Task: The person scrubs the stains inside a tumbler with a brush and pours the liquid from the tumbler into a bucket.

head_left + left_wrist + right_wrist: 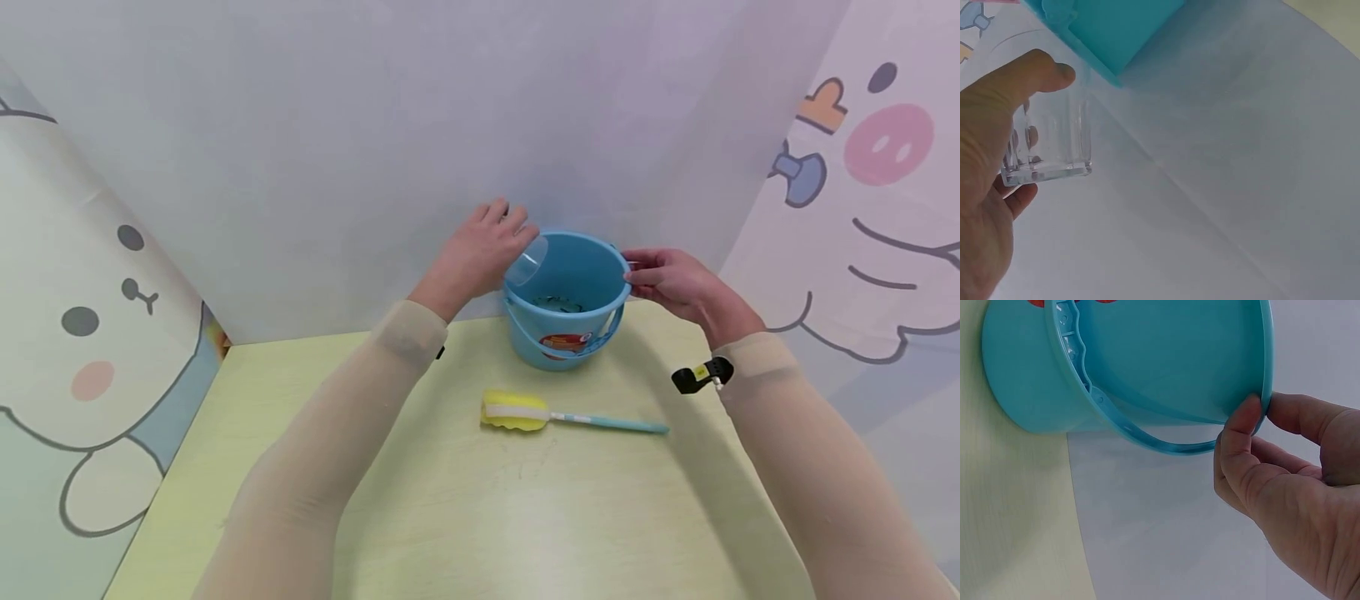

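Note:
My left hand point(487, 250) grips a clear drinking glass point(1054, 134), its thumb and fingers wrapped about the sides. In the head view the glass tilts with its mouth over the left rim of a blue bucket point(532, 329). Liquid seems to lie in the bottom of the bucket, though the glints make it hard to be sure. At the bucket's right side my right hand point(1291, 469) pinches the rim between thumb and fingers. The bucket stands upright, and its handle point(1166, 447) hangs down at the front.
A bottle brush with a yellow sponge head point(513, 411) and light blue stick lies in front of the bucket on the pale yellow table point(480, 525). Behind rises a whitish wall point(360, 167). Cartoon animal panels stand at left and right.

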Available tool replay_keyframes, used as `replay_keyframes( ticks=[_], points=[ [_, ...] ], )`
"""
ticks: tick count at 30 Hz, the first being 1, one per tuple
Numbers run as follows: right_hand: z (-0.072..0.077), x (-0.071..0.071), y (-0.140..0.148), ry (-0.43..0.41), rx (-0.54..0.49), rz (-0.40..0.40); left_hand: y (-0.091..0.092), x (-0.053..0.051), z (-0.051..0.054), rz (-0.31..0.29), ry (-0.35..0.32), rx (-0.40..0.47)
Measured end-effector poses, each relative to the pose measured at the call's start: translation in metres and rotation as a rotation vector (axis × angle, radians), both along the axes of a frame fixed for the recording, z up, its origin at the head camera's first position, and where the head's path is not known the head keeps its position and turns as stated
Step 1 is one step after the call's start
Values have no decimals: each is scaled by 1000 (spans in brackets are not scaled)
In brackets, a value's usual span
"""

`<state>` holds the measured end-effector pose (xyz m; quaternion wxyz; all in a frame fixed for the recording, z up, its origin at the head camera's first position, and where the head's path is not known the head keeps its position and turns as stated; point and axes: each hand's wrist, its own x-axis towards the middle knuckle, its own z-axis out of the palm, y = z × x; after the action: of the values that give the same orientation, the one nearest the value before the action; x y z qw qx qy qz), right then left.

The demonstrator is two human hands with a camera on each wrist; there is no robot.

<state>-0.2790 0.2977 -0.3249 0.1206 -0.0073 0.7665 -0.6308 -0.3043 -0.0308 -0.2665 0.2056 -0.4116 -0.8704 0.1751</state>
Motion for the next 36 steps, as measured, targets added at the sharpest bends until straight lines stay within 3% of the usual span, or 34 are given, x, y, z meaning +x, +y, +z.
replay_keyframes(
  ticks=[6, 12, 17, 25, 36],
  points=[
    [0, 1, 1, 3, 1, 0, 0, -1, -2, 3, -26, 39],
    [1, 2, 1, 5, -4, -2, -5, -2, -2, 7, -118, 140],
    [1, 1, 0, 12, -3, 0, -15, -5, -6, 13, -253, 306],
    [-2, -3, -2, 10, -5, 4, -38, -11, -17, 13, -525, 649],
    [-1, -3, -3, 15, 5, 2, -55, -5, -35, 54, -688, 952]
  ],
)
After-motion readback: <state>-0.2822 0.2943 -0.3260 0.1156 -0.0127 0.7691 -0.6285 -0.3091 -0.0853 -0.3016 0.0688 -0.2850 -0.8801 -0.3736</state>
